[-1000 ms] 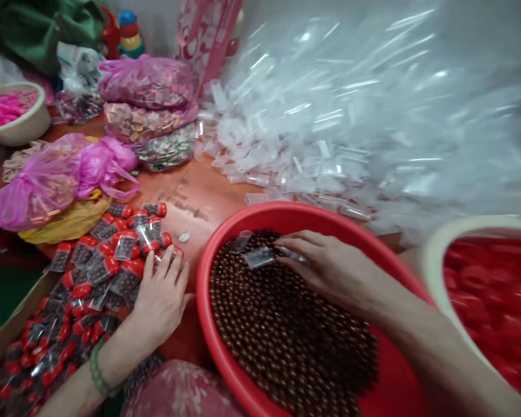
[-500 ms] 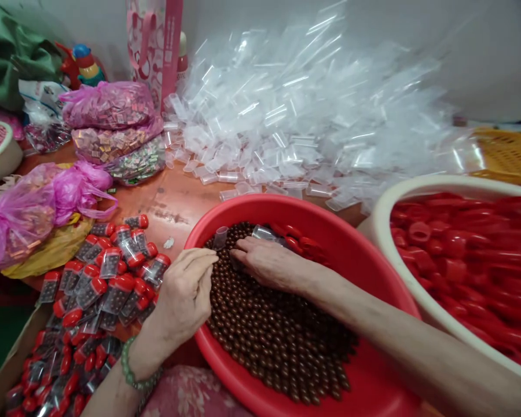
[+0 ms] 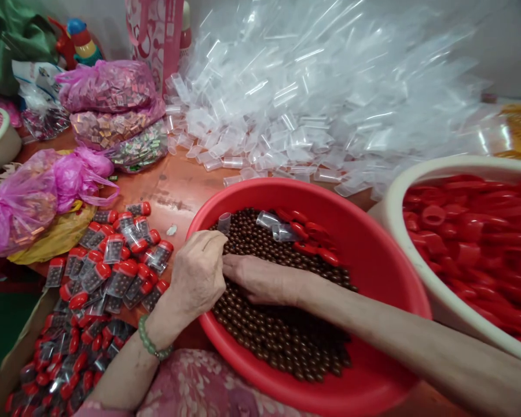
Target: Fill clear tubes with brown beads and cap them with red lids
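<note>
My left hand is curled over the near rim of a red basin. Its fingers are closed and what they enclose is hidden. A green bead bracelet circles that wrist. My right hand lies palm down on the small brown beads filling the basin, its fingertips touching the left hand. Two clear empty tubes and several loose red caps rest on the beads farther back. Another clear tube stands just beyond my left hand.
Bead-filled tubes with red caps lie heaped left of the basin and spill into a cardboard box. A cream basin of red caps sits at the right. Empty clear tubes pile up behind. Pink plastic bags lie left.
My left hand left the heap of capped tubes and came right to the basin rim. My right hand slid back across the beads from the clear tubes to meet it.
</note>
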`<state>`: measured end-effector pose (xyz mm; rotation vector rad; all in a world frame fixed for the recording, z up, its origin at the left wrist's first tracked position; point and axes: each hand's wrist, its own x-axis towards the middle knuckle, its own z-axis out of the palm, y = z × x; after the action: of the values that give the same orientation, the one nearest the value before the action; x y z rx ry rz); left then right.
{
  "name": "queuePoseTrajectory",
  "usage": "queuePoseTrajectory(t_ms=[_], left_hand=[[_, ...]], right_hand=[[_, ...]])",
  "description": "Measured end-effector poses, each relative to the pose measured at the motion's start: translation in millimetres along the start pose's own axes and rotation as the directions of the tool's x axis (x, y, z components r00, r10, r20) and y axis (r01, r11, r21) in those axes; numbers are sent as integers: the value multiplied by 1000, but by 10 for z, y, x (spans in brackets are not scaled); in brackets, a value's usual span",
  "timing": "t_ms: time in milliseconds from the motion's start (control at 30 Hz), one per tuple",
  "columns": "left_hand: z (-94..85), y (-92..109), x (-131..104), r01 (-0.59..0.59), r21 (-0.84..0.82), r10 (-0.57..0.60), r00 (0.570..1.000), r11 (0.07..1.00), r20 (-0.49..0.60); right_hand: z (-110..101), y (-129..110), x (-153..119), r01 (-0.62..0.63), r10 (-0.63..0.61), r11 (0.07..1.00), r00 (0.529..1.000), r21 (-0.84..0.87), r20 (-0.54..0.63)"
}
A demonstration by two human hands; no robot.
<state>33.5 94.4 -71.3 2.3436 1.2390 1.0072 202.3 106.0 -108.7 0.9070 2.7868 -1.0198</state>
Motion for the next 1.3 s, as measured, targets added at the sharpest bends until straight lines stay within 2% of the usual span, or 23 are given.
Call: queuePoseTrajectory(t_ms=[200,367,467,600,800,933,1100,1300], left_hand=[[-20,-9,-7,27,-76,-30,999,997,-31],[-25,-13,-6,34,-81,-36,999,996,-29],[-19,-16,-3,20,-77,-23,999,997,-40],[-13,-12,5,14,-85,-18,999,996,-44],[-6,4,9,18,-110,-23,999,994,-42],[-3,0,10,17,-112,-22,999,994,-44],[-6,-4,13,11,-95,-16,999,995,-46],[10,-13,14,29,-89,-32,999,996,-31]], right_hand=[[-207,15,-157,-40,81,954,989,296,-125],[-237,21,-201,-90,158,941,969,325,-190],[-248,52,-219,-148,193,957,967,248,-169],[-298,99,-256,-222,226,974,967,44,-120],[-266,17,-184,-189,180,952,982,-240,-58],[-139,-113,-42,-144,144,948,989,-285,-22],[-31,-155,55,-63,68,988,997,-144,29],[-14,-17,1,-44,51,976,998,212,-29]])
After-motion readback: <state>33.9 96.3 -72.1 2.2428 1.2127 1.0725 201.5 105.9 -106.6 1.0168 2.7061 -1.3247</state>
